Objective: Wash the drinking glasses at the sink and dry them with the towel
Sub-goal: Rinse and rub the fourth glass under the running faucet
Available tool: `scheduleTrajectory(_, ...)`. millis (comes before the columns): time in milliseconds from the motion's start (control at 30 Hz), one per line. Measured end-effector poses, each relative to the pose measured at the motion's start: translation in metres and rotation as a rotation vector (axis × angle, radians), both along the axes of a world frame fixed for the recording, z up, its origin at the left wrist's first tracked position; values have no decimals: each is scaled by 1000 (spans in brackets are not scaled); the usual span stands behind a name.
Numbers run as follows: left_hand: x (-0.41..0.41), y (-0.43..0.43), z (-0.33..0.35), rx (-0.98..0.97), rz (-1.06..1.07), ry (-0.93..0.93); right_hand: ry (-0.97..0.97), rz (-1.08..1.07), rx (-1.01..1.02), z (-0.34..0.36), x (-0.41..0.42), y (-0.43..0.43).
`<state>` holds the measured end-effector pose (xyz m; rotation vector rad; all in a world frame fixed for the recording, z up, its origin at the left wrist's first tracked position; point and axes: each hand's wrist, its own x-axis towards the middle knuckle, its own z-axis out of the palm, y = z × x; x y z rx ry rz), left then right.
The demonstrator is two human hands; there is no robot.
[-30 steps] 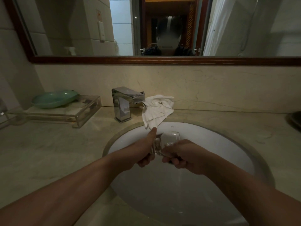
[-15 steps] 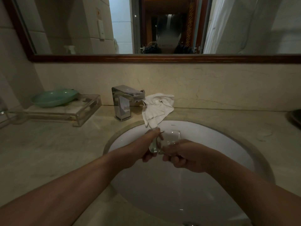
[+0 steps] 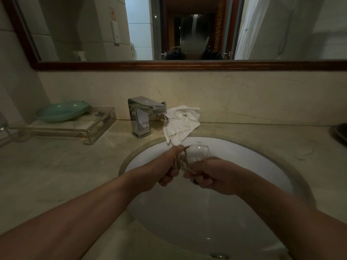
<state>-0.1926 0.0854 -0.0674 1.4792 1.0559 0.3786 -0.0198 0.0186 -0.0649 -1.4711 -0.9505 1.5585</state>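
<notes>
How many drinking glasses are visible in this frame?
1: the glass, held by left hand and right hand over the sink. A clear shape at far left may be another.

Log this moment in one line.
phase: wash | left hand, right hand: hold glass over sink | towel: beside faucet, untouched | drying: not started

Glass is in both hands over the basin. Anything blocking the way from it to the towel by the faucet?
Nothing visible does. The left hand and right hand hold the glass over the sink, close to the towel hanging over its rim; the faucet stands left of it, off that path.
</notes>
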Motion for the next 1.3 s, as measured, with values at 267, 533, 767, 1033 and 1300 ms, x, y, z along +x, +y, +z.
scheduleTrajectory(267, -2, -5, 0, 24, -3, 124, -248, -89, 97, 0, -5, -3)
scheduleTrajectory(533, -4, 0, -2, -112, -45, 33, -139, 47, -19, 1, -3, -3)
scheduleTrajectory(767, -4, -1, 2, -183, -36, -36, -206, -8, -18, -6, -2, -1)
scheduleTrajectory(1033, -2, 0, 4, -219, 11, 118, -376, -18, 17, -6, -6, -2)
scheduleTrajectory(1300, -6, 1, 5, -246, -72, 123, -362, -60, 97, -3, -1, -3)
